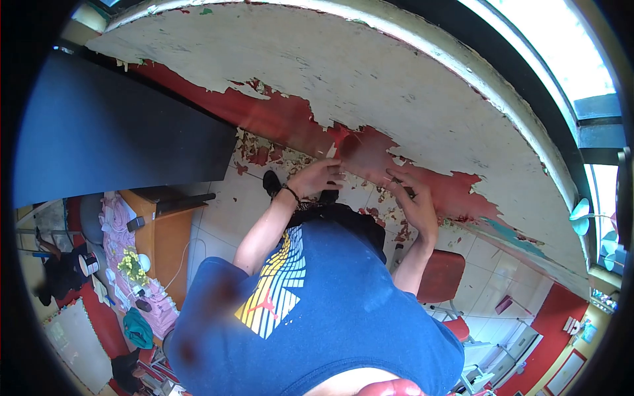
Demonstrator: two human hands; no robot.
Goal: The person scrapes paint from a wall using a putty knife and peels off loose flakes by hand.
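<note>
My left hand (pixel 318 178), with a dark band at its wrist, is raised close to the wall (pixel 370 79), its fingers stretched out and slightly apart. Just above those fingers is a pale pointed sliver (pixel 331 150); whether I touch it is unclear. My right hand (pixel 415 203) is also near the wall, fingers curled and thumb close to the index finger. Something small and pale shows at its fingertips, too small to name. Ragged red paint (pixel 284 122) covers the wall's lower part, with bare whitish surface above. A blurred dark spot lies over the paint between my hands.
Paint flakes (pixel 261 150) litter the tiled floor (pixel 228 211) along the wall. A large dark panel (pixel 125 125) and a wooden desk (pixel 158 231) stand at left. A red chair (pixel 439 277) is at right. Windows (pixel 561 39) line the upper right. Another person (pixel 63 274) is far left.
</note>
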